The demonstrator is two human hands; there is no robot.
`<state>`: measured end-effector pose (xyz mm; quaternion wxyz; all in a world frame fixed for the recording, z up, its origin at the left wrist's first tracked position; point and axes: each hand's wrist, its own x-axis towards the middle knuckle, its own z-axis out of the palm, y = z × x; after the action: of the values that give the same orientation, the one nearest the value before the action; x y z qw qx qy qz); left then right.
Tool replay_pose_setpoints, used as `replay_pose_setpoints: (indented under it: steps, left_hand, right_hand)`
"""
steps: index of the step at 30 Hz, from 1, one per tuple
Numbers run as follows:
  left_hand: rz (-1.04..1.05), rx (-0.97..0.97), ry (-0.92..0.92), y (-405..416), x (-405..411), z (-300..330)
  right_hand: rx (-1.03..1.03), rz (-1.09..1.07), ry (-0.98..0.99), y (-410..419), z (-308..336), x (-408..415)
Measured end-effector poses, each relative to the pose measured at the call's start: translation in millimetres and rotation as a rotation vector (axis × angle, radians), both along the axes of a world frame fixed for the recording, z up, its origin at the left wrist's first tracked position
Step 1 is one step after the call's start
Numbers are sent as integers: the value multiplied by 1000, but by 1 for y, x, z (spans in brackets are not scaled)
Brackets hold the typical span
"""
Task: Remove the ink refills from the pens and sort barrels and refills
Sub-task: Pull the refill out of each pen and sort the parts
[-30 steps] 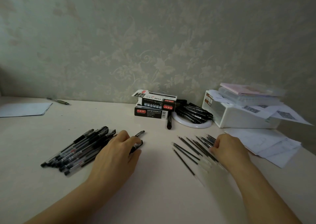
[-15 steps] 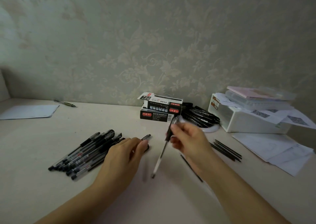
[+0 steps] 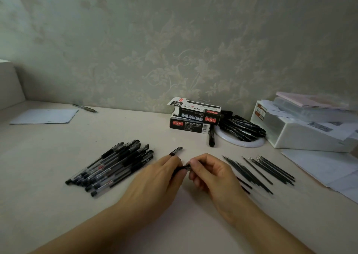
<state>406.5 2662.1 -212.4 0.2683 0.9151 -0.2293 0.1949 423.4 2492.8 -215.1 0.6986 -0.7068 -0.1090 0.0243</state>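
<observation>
My left hand (image 3: 155,184) and my right hand (image 3: 211,174) meet at the table's middle, both gripping one black pen (image 3: 182,168) between their fingertips. Most of that pen is hidden by the fingers. A short dark pen cap or barrel piece (image 3: 175,151) lies just beyond my left hand. Left of the hands sits a pile of several black gel pens (image 3: 114,166). Several thin black ink refills (image 3: 259,171) are laid out in a row to the right of my right hand.
Two stacked pen boxes (image 3: 193,118) stand at the back by the wall, with a white round dish of more black pens (image 3: 242,131) beside them. A white box with papers (image 3: 302,131) fills the right. Loose sheets (image 3: 329,168) lie at the right edge; a paper (image 3: 44,116) and pen (image 3: 85,108) far left.
My right hand left the refill row, picked up a pen near the boxes and brought it down to my left hand. Both hands now hold it together.
</observation>
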Motion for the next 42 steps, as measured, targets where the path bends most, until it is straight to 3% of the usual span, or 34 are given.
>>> replay_pose_setpoints:
  steps: [7,15,17,21,27,30,33,36,42]
  left_hand:
    - [203,267,-162,5,-5,6]
    - [317,205,-121,7,-2,6]
    - [283,140,-81,8,-3,7]
    - [177,32,-4,9,-6,7]
    - [120,72,-49,11,-4,8]
    - [116,67,-76,14,-2,7]
    - [85,52,-95,14,-1,6]
    - [28,39,-104,11,-3,6]
    - [-15,17,-99,10,-4,4]
  right_hand:
    - [-7,39,-43,2,1,-4]
    - [79,-146,-113,-2,0,-7]
    - [-54,-256,-205,-7,0,-5]
    - [-585,-307,-403,-13,-7,-2]
    - [-826,-282,-483,-10,-17,2]
    - [-794,-300,-511,-11,-15,2]
    - [-586,-339,-484,-9,-9,-1]
    - [-395,-235,-383,-5,-5,-5]
    - [-348,-86,-291,-3,-7,-2]
